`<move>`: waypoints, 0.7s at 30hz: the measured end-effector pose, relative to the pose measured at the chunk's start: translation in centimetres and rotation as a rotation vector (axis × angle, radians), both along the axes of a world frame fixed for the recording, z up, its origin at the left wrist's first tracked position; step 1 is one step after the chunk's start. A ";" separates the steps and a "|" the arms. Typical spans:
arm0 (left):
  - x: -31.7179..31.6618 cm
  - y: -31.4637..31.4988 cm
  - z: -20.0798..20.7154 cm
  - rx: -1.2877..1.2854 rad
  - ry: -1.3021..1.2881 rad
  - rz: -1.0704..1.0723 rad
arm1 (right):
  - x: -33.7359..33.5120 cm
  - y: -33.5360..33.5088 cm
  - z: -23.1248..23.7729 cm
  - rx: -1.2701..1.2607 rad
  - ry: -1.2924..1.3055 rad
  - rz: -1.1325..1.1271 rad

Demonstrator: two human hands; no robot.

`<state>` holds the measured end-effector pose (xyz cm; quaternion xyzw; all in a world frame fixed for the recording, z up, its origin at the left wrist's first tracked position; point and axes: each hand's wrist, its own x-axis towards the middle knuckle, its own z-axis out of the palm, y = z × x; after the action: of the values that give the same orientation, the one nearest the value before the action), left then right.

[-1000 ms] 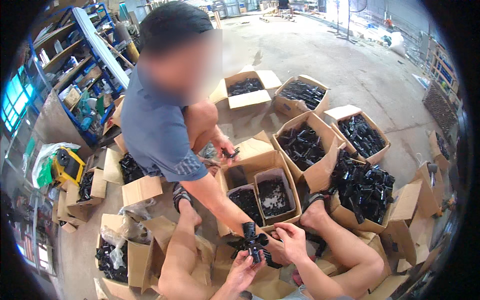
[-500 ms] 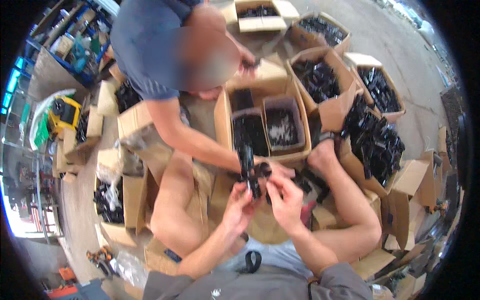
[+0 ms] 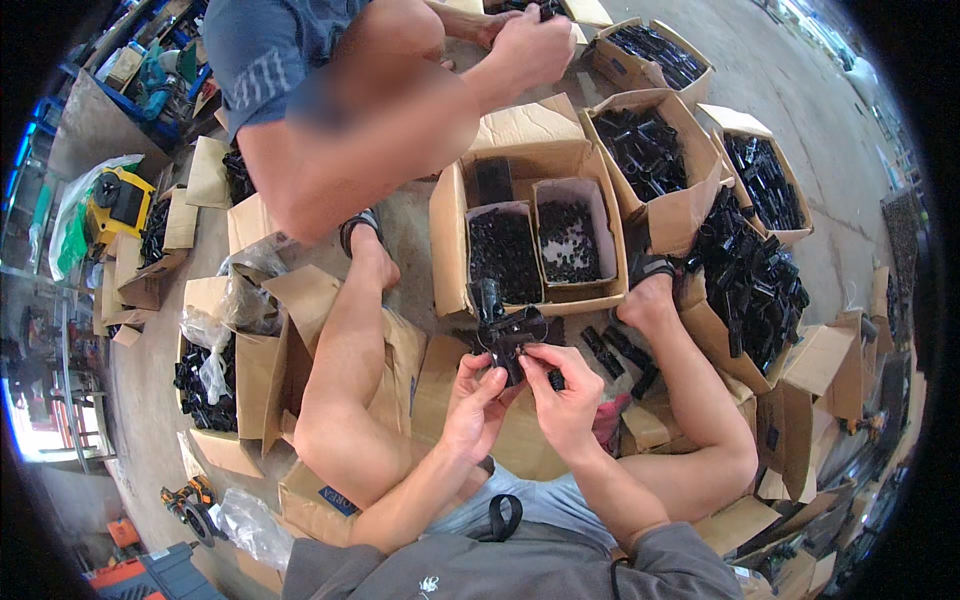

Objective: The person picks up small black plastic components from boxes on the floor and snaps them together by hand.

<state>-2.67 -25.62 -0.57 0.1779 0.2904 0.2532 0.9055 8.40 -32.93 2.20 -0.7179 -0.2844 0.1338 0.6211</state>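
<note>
Between my knees, both hands are closed on a glossy black plastic part point(image 3: 508, 340) with a rounded, tube-like section. My left hand point(image 3: 472, 408) pinches its left side with thumb and fingers. My right hand point(image 3: 565, 400) grips the lower right edge, fingertips close to the left ones. Whether the right fingers also hold a small piece cannot be made out. Just beyond the part stands an open cardboard box point(image 3: 452, 255) with two trays of small black pieces point(image 3: 503, 252). Several black tubular parts point(image 3: 602, 352) lie beside my right hand.
Open cartons of black parts stand on the right point(image 3: 745, 290), far right point(image 3: 645, 160) and left point(image 3: 210, 385). A co-worker point(image 3: 300, 150) crouches at the far left, holding something dark. A cordless drill point(image 3: 190, 500) and clear plastic bag point(image 3: 255, 525) lie on the floor at lower left.
The co-worker's arm, which reached across near my hands, has withdrawn upward, and their hands are now together at the top. My hands stay on the black part, shifted only slightly.
</note>
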 end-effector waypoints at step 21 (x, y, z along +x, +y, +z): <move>0.1 -0.4 -1.1 0.122 0.094 0.063 | -0.3 0.6 -0.6 0.153 0.480 -0.031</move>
<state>-2.54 -25.98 -1.70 0.2354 0.3222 0.2901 0.8699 8.11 -32.29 1.59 -0.6208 -0.1272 0.2689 0.7253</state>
